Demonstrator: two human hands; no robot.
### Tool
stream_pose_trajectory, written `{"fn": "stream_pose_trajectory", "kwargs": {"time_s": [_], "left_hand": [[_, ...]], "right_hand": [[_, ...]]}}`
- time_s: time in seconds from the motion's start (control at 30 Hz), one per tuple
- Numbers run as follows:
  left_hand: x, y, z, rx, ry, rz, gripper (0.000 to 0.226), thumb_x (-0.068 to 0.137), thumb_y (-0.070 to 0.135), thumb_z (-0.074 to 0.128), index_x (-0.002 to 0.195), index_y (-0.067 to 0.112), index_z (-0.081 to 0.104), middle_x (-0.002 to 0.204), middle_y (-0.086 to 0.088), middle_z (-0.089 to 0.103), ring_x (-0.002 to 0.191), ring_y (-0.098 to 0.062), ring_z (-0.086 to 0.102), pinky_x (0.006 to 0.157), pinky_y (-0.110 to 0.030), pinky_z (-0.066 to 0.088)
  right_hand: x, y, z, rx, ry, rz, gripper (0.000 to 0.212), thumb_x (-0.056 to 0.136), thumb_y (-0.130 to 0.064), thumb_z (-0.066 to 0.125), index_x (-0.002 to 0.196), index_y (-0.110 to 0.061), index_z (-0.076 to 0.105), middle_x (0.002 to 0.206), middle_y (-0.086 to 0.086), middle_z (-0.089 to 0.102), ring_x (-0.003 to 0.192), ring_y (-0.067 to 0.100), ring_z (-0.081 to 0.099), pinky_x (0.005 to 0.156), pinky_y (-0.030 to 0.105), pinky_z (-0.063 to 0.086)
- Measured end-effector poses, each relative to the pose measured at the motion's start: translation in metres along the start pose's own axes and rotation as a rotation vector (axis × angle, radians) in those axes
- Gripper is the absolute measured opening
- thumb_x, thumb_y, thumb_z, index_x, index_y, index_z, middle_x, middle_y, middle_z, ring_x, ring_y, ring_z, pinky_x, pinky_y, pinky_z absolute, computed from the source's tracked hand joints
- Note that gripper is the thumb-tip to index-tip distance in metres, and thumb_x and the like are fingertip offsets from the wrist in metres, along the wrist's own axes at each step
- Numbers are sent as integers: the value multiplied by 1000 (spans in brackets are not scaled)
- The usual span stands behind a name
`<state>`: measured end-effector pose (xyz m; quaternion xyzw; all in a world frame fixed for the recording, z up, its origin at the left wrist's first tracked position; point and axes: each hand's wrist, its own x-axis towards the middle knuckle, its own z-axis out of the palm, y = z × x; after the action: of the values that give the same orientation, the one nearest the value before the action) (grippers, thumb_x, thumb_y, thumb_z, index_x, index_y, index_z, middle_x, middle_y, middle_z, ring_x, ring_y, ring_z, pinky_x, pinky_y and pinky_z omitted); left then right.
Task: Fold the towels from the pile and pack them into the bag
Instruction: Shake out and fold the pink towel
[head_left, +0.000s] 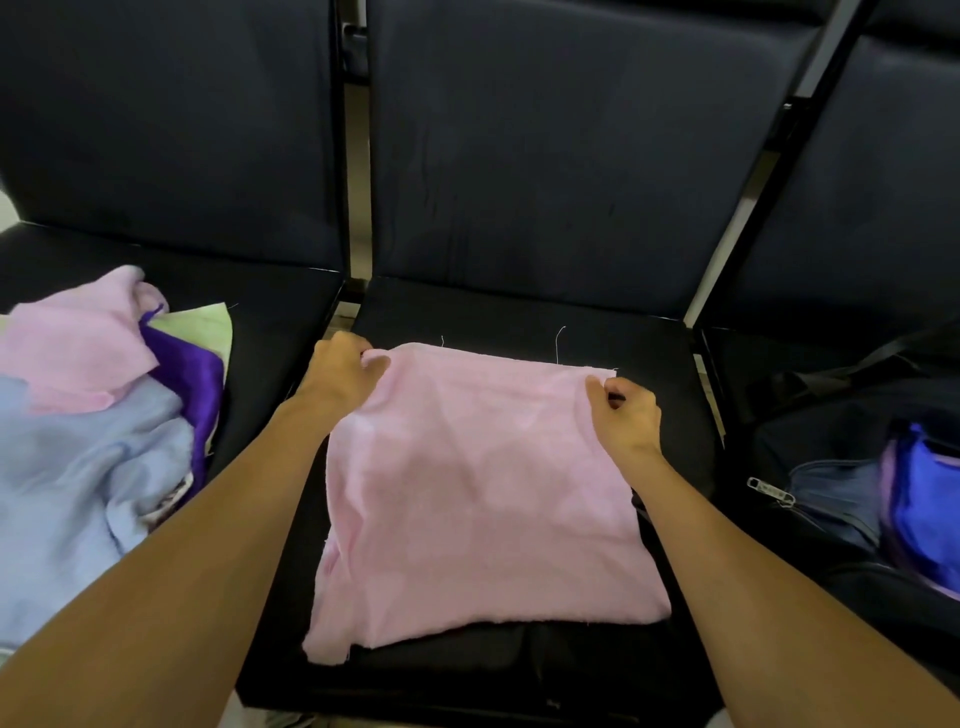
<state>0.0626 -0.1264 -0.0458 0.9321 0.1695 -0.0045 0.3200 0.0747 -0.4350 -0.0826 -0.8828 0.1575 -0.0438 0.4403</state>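
A pink towel (478, 493) lies spread on the middle black chair seat (519, 317). My left hand (340, 371) pinches its far left corner. At the far right corner my right hand (626, 415) pinches the cloth between thumb and fingers. The pile of towels (88, 415) sits on the left seat: pink on top, light blue below, purple and pale green at its right side. A dark bag (841, 525) stands open on the right seat, with blue and lilac cloth (922, 509) inside it.
Three dark padded chairs stand side by side, their backrests (571, 156) rising behind the seats. Metal frame bars run between them. The bag's zipper pull (771, 491) hangs at its open edge. Loose threads stick out from the towel's far edge.
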Motion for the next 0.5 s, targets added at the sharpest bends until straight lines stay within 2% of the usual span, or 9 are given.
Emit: {"fn": "stream_pose_trajectory", "kwargs": {"time_s": [0.07,0.13,0.23,0.33,0.4,0.5], "left_hand": [[1,-1,-1,-39,30,-14,28,98,19,56,87,-5,66,76,-18,60,59,-17,50,54,-24,40],[0,-2,-4,-70,58,-28,29,99,18,55,86,-6,67,69,-12,56,59,-16,50,58,-26,41],[-1,-1,-13,-75,81,-27,24,96,16,60,82,-2,68,66,-7,55,61,-15,52,67,-33,48],[-4,1,-27,-89,84,-18,19,94,13,62,84,-1,70,74,-12,62,66,-18,56,63,-27,45],[-9,1,-36,-81,79,1,16,93,11,63,93,-2,72,82,-14,65,70,-17,58,63,-23,43],[-21,0,-52,-61,80,23,14,89,10,67,97,1,73,81,-8,65,67,-10,57,61,-19,43]], "right_hand": [[0,-1,-2,50,54,9,35,99,-20,57,65,-12,55,62,3,51,56,11,48,57,21,39],[0,0,-4,100,82,35,35,99,-14,56,64,-11,54,60,3,47,55,11,45,58,21,39],[2,-2,-7,154,83,69,21,95,-8,57,77,-2,65,70,15,55,65,16,52,62,25,48],[0,-10,-13,213,44,62,21,95,-2,55,96,-10,75,88,3,68,81,15,63,76,28,57],[-6,-19,-20,276,3,50,29,96,1,53,104,-14,76,103,-4,69,95,12,63,85,27,54],[-15,-27,-33,321,-51,21,26,97,-2,55,99,-18,76,99,-4,71,92,12,66,75,24,53]]}}
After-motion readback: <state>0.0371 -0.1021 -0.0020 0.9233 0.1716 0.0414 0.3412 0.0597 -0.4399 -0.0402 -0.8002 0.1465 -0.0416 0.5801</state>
